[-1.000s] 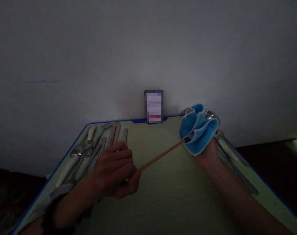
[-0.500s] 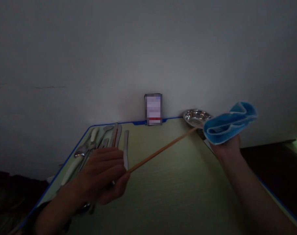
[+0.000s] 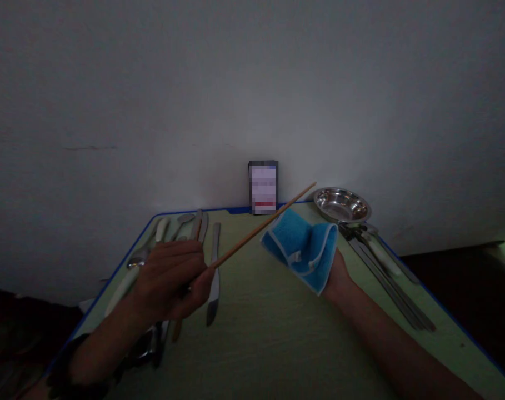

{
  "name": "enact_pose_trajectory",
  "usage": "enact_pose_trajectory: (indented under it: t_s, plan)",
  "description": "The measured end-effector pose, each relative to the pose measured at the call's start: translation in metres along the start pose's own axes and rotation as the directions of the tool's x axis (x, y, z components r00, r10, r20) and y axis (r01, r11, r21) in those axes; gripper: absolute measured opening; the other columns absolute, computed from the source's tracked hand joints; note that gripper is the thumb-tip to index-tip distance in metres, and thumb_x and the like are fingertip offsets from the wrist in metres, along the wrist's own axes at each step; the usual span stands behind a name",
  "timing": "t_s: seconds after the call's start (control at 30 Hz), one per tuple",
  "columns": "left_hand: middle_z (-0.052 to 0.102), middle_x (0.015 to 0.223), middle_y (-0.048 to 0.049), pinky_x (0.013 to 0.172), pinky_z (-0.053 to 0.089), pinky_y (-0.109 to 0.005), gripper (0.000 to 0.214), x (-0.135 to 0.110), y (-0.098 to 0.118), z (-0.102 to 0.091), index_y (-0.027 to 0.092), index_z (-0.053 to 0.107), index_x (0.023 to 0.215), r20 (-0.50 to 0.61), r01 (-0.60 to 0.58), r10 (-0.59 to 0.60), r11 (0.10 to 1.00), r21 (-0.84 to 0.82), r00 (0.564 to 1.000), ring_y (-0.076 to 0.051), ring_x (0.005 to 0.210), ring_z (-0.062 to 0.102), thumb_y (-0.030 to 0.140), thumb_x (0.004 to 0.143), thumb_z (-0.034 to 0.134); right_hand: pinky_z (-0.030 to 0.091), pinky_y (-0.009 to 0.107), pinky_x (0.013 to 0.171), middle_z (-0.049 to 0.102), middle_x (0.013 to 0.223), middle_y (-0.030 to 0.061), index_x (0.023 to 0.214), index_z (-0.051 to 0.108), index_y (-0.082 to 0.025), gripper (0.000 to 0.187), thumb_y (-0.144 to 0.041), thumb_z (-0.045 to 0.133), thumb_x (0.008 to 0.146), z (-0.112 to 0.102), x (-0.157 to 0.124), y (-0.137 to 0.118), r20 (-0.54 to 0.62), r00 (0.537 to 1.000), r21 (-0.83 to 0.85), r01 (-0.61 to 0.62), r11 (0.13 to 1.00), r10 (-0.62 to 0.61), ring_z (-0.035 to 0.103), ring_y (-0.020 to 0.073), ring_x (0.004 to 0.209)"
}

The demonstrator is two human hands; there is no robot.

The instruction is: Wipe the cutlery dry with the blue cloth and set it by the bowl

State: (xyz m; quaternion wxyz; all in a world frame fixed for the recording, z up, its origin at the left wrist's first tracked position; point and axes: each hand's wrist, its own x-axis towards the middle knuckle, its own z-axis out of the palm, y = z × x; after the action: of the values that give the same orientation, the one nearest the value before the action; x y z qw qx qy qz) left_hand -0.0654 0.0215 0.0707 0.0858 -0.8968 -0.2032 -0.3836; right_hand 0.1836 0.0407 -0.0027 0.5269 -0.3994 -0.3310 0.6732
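Observation:
My left hand (image 3: 173,278) is closed around one end of a wooden chopstick (image 3: 256,229), which slants up and to the right over the table. A folded blue cloth (image 3: 304,244) with pale edging is gripped by my right hand (image 3: 338,278); most of its fingers are hidden behind the cloth. The cloth is close beside the chopstick's upper part, and I cannot tell whether they touch. Under and beside my left hand lie several spoons, knives and other cutlery (image 3: 184,219). A single table knife (image 3: 213,303) lies just right of that hand.
A shiny metal bowl (image 3: 341,205) stands at the back right. In front of it lie several pieces of cutlery (image 3: 385,289) along the right edge. A phone (image 3: 264,188) leans on the wall (image 3: 252,83) behind the blue-edged table (image 3: 260,333).
My right hand has moved left and nearer with the cloth, away from the bowl, uncovering cutlery on the right. The chopstick's far end now points higher; my left hand has shifted slightly.

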Motion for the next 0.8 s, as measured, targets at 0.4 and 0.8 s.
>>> enact_pose_trajectory:
  t_s: [0.4, 0.8]
  plan:
    - [0.033, 0.044, 0.0056, 0.042, 0.02, -0.027, 0.025, -0.007, 0.004, 0.015, 0.02, 0.038, 0.053, 0.067, 0.035, -0.037, 0.999, 0.017, 0.997, -0.011, 0.042, 0.029, 0.005, 0.072, 0.046, 0.034, 0.034, 0.098, 0.058, 0.119, 0.0058, 0.101, 0.06, -0.021, 0.028, -0.029, 0.056, 0.074, 0.003, 0.007, 0.02, -0.066, 0.993, -0.172, 0.083, 0.982, -0.095, 0.05, 0.0172, 0.112]
    - [0.043, 0.044, 0.0042, 0.044, 0.026, -0.026, 0.027, -0.018, 0.031, 0.057, 0.018, 0.045, 0.051, 0.267, -0.061, 0.031, 0.993, 0.105, 0.963, -0.011, 0.044, 0.036, 0.016, 0.078, 0.047, 0.043, 0.021, 0.049, 0.065, 0.082, 0.0025, 0.097, 0.059, -0.018, 0.027, -0.038, 0.054, 0.078, 0.019, -0.015, -0.004, 0.077, 0.981, -0.155, 0.189, 0.97, -0.179, 0.057, 0.0086, 0.057]
